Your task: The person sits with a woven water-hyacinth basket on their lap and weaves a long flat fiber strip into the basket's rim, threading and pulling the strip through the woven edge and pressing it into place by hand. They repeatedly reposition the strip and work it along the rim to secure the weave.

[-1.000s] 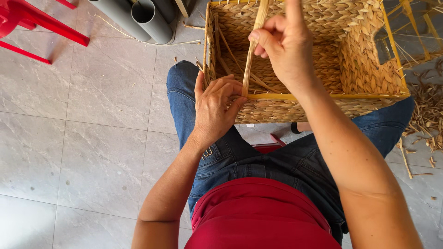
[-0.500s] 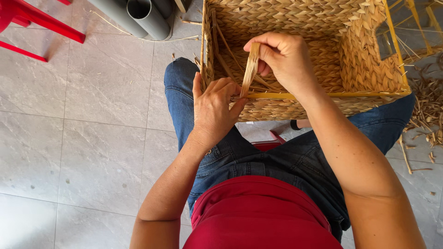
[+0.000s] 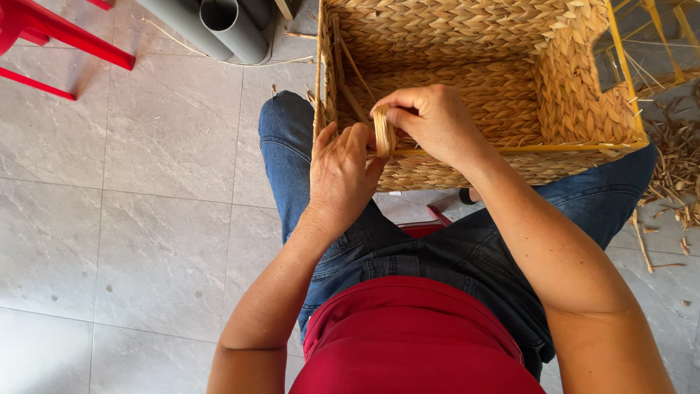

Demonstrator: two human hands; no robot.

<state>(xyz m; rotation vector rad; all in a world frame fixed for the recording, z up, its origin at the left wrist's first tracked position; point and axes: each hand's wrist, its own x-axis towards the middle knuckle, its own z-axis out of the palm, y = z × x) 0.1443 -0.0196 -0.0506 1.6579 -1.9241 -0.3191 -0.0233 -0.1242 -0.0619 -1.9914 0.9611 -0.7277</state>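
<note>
1. Nearest the camera are a red top and blue jeans (image 3: 437, 255); the person sits with a woven basket (image 3: 576, 109) resting across both thighs, its open mouth turned up toward the head

2. The left hand (image 3: 339, 179) presses flat against the near wall of the basket at its left corner, fingers spread and closed on nothing that shows, thumb up by the rim

3. The right hand (image 3: 434, 120) is clenched in a pinch around a pale straw strand (image 3: 383, 131), which stands folded just over the yellow wire rim (image 3: 554, 148). The strand's long axis runs roughly upright, across the rim, which runs left to right

4. The strand lies between the two hands, touching the right fingers and just beside the left fingertips, so both are close, but only the right one grips it

5. Inside the basket, loose strands (image 3: 350, 66) lean along the left wall

6. Farther off, on the grey tiled floor (image 3: 146, 219), lie grey pipes (image 3: 219, 25) and a red frame (image 3: 51, 44) at upper left, and straw scraps (image 3: 671, 182) at right
</note>
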